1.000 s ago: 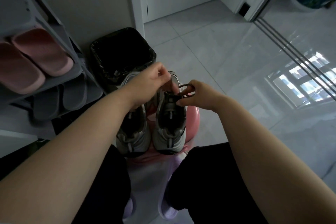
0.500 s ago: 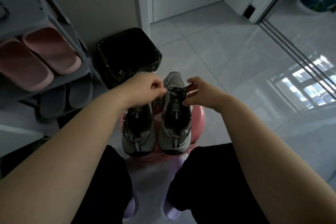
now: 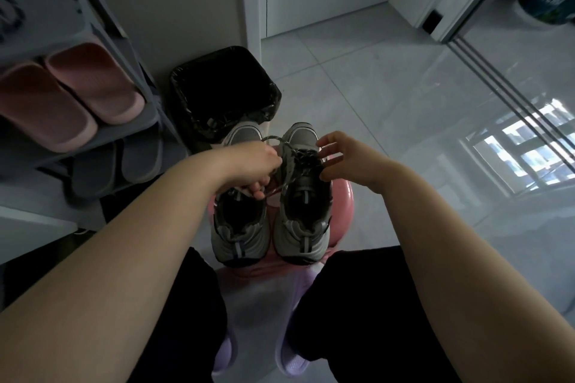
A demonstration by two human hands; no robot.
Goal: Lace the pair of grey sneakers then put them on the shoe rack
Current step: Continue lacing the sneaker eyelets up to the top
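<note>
Lace pulled lower by left hand, fingers curled round it; right hand since released, fingers spread open. Sneakers kept on pink stool; tying judged nearly done, shoe rack next.

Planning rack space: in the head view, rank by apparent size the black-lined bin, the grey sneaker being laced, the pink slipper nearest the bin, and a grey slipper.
1. black-lined bin.
2. grey sneaker being laced and pink slipper: look alike, and nearness differs, so unranked.
3. grey slipper, partly hidden by the shelf above.
</note>
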